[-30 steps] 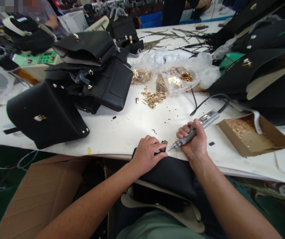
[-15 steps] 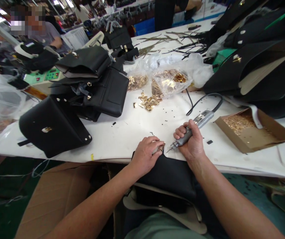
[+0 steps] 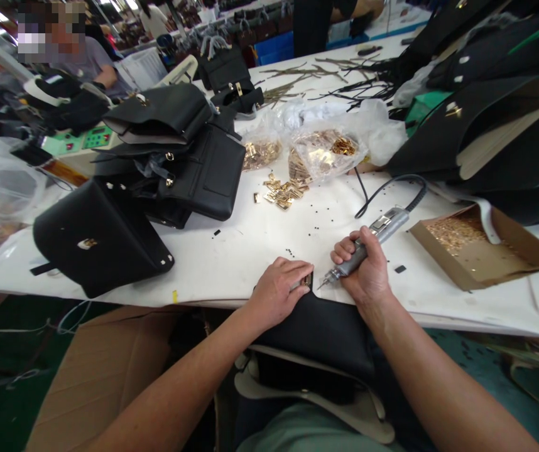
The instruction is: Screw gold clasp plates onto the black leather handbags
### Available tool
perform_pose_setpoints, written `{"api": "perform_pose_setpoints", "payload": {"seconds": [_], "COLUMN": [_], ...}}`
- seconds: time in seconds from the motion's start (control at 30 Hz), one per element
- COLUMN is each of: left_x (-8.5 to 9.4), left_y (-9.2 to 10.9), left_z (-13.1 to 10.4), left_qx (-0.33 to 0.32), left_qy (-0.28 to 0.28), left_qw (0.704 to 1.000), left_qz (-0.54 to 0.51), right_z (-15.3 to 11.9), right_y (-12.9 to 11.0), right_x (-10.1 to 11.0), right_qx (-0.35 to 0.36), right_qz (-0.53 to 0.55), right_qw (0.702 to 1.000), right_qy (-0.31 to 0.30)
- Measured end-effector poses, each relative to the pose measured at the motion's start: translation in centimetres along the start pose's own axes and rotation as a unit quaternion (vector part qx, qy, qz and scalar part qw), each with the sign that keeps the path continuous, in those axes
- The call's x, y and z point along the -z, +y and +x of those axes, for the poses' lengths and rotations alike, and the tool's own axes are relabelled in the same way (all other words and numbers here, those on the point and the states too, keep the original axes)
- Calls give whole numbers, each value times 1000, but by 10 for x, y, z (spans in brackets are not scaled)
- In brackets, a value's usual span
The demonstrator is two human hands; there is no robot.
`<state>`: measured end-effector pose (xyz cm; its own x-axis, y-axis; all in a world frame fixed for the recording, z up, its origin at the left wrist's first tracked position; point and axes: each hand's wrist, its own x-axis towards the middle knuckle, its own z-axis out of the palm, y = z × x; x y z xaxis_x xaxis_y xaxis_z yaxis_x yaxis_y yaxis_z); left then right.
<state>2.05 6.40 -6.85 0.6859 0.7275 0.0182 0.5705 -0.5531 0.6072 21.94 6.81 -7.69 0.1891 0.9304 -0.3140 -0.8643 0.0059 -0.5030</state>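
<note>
A black leather bag (image 3: 326, 333) lies across the lap against the table's front edge. My left hand (image 3: 281, 290) is closed on the strap end of this bag, with a small gold metal piece (image 3: 308, 279) between its fingertips. My right hand (image 3: 366, 270) is wrapped round a grey electric screwdriver (image 3: 389, 221), whose thin tip points left, just right of the gold piece and apart from it. A dark cable curves back from the tool. Loose gold plates (image 3: 283, 192) lie on the white table (image 3: 232, 257) beyond the hands.
Black bags (image 3: 213, 169) are piled at the left, and more (image 3: 486, 138) at the right. An open cardboard box (image 3: 495, 263) holds small gold parts. Plastic bags of gold hardware (image 3: 321, 150) stand behind the loose plates. A person (image 3: 93, 63) sits at the far left.
The left fingers have flattened and closed further over the gold piece. The screwdriver stays in my right hand, nearly unmoved. The view has shifted slightly.
</note>
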Motion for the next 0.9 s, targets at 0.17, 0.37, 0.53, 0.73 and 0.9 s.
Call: {"api": "perform_pose_setpoints", "payload": {"seconds": [0.17,0.37,0.53,0.73,0.9], "left_x": [-8,-16,-8,-7,-11], "left_y": [-3,-3,10,23,18], "left_z": [-4,-8,-10,-13,-13], "left_qx": [32,55,81,50,32], "left_qy": [37,79,85,43,40], "left_qw": [999,995,987,985,992], "left_qz": [-9,-13,110,159,114], "right_z": [1,1,1,2,2], "right_y": [1,1,0,1,1], "right_x": [2,1,0,2,3], "right_qx": [2,-1,-1,-2,-2], "right_qz": [-9,-8,-13,-9,-11], "right_qw": [1000,1000,1000,1000,1000], "right_qy": [-2,-4,-4,-7,-12]}}
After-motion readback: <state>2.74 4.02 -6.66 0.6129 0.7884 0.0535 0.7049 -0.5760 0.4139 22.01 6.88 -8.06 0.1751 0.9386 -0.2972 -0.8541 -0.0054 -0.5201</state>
